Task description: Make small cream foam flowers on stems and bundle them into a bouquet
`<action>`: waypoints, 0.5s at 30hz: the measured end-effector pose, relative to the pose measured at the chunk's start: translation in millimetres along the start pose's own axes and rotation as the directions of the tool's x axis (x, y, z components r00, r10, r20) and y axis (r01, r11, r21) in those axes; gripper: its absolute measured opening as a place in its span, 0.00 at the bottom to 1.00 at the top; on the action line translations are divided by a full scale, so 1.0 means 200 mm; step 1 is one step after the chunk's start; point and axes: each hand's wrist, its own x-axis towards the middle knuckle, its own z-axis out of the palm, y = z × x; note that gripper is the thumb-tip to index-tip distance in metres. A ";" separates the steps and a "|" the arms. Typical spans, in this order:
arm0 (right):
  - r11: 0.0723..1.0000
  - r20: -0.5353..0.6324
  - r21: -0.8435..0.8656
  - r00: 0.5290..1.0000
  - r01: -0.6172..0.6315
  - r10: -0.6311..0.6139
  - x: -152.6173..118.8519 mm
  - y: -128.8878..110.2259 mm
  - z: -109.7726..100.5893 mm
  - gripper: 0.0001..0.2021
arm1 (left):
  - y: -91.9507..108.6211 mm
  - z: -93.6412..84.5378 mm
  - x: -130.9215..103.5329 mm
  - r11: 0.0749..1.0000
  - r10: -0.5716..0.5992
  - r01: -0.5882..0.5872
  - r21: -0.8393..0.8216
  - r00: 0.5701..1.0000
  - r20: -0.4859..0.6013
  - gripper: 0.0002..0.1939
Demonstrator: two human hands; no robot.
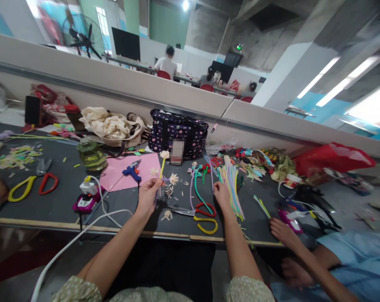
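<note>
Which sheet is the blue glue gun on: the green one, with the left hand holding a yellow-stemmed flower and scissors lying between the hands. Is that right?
No, the sheet is pink, not green; see the head view. The blue glue gun on it, the left hand holding a yellow-stemmed flower and scissors between the hands are right.
</note>
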 end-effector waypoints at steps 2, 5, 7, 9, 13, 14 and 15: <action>1.000 0.010 -0.029 1.000 0.010 -0.009 0.02 -0.01 0.02 0.10 | 0.00 0.02 0.00 1.000 -0.026 0.026 -0.012 1.000 0.002 0.12; 0.996 0.018 -0.085 1.000 0.015 -0.013 0.07 -0.01 0.03 0.12 | 0.01 0.05 -0.01 0.999 -0.048 0.048 -0.024 0.999 0.006 0.13; 0.992 0.047 -0.116 0.998 0.057 -0.052 0.10 -0.01 0.03 0.13 | 0.02 0.06 -0.02 0.996 -0.083 0.083 -0.034 0.997 0.005 0.14; 0.981 0.101 -0.133 0.987 0.138 -0.126 0.12 0.00 0.03 0.15 | 0.03 0.07 -0.02 0.989 -0.141 0.140 -0.052 0.990 0.001 0.15; 0.945 0.179 -0.147 0.947 0.293 -0.266 0.13 0.00 0.02 0.16 | 0.03 0.06 -0.03 0.972 -0.224 0.223 -0.078 0.975 0.001 0.17; 0.936 0.182 -0.152 0.939 0.319 -0.290 0.13 -0.01 0.01 0.15 | 0.03 0.06 -0.03 0.969 -0.235 0.234 -0.085 0.972 0.001 0.17; 0.927 0.178 -0.155 0.933 0.340 -0.313 0.12 -0.01 0.00 0.15 | 0.03 0.05 -0.03 0.966 -0.241 0.240 -0.092 0.970 -0.001 0.17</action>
